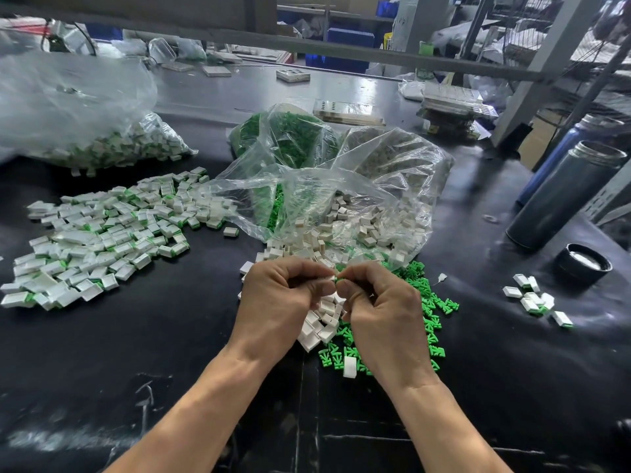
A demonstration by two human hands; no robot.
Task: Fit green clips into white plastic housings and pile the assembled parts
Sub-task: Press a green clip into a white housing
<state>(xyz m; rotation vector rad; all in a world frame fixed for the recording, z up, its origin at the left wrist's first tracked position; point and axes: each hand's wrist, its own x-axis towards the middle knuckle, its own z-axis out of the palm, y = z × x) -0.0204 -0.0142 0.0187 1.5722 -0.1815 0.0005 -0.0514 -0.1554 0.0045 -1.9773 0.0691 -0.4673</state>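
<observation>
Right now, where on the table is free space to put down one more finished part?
Bare black table lies below the big assembled pile, left of the left hand. Another patch sits between the loose green clips and the small pile. Around both hands it is crowded.

Glossy black tabletop [170, 336]; clear plastic bag [307, 186]

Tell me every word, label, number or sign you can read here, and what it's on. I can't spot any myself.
None can be read.
The two dark flasks at the right show no lettering.
The assembled parts, the clear bags and the black table carry no print.
The grey post in the background has faint dark marks, too blurred to read.
The green tub and the yellow item far behind are too small to tell.
</observation>
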